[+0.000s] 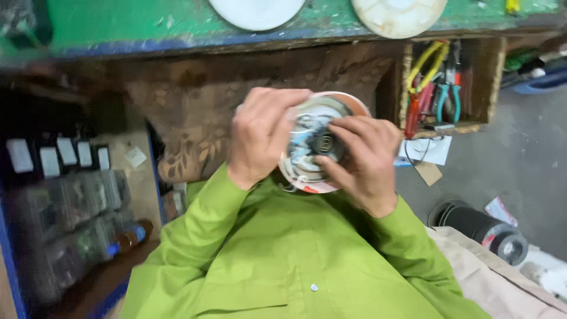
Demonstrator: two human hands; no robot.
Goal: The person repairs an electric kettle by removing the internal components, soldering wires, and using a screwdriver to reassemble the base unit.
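Observation:
A round disc-shaped unit with a white rim, wiring and a small black round part at its middle is held close to my chest, over my green shirt. My left hand grips its left edge, fingers curled over the top. My right hand holds the right side, with fingers pressed on the black centre part. The unit's lower edge shows a red mark.
A green workbench edge runs along the top with two white round discs on it. A wooden box of pliers and cutters sits at right. Black tape rolls lie on the grey floor. Small boxes and packets fill the left.

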